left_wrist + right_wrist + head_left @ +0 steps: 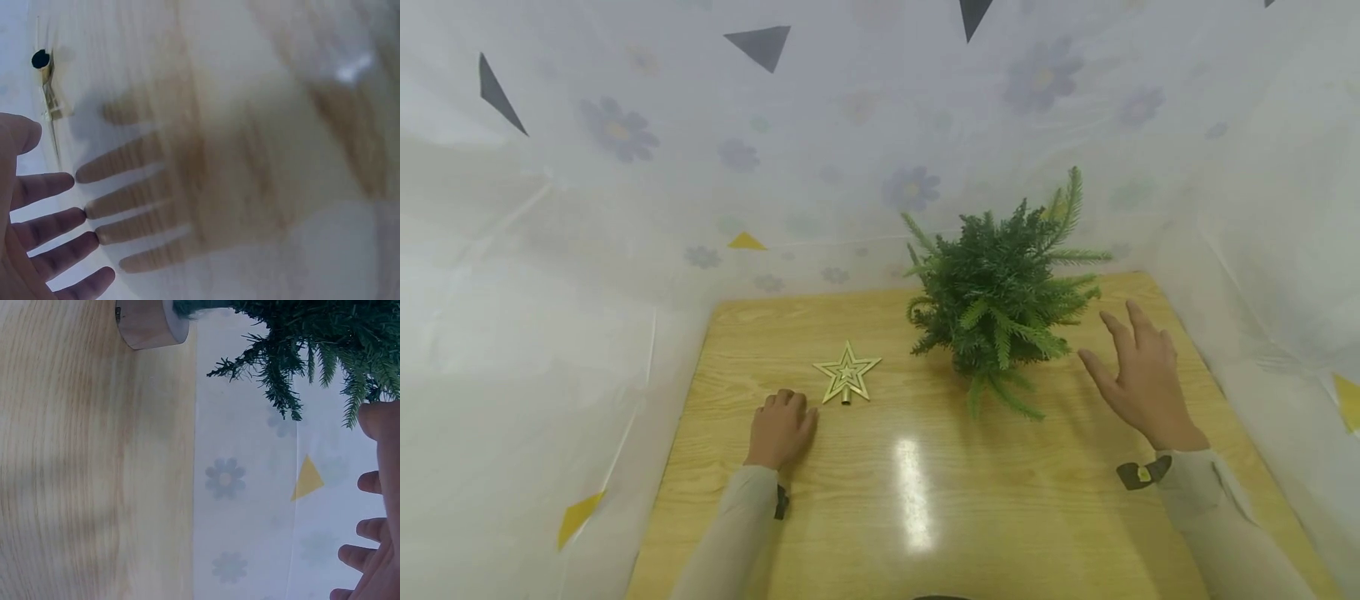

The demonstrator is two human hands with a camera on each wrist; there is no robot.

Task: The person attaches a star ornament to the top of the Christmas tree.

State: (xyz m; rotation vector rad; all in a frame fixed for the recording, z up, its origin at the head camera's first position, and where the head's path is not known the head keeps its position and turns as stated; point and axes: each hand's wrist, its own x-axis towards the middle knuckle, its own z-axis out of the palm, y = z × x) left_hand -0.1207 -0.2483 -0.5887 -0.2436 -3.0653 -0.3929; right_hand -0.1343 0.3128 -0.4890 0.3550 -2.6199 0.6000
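Note:
A small artificial Christmas tree [1003, 287] with dark and lighter green sprigs stands on the right half of the table; its round wooden base [150, 326] shows in the right wrist view. My right hand [1142, 383] is raised just right of the branches, fingers spread and holding nothing. To the tree's left lies a gold star topper [847, 367], its hollow socket [846, 397] pointing toward me. My left hand [780, 429] rests at the star's lower left, empty. In the left wrist view its fingertips [76, 215] meet their reflections on the glossy tabletop.
The wood-grain table [917, 500] is enclosed by pale sheeting [820, 125] with printed flowers, close behind the tree and along both sides. Dark and yellow triangles dot the sheeting. A black band [1142, 472] sits at my right wrist.

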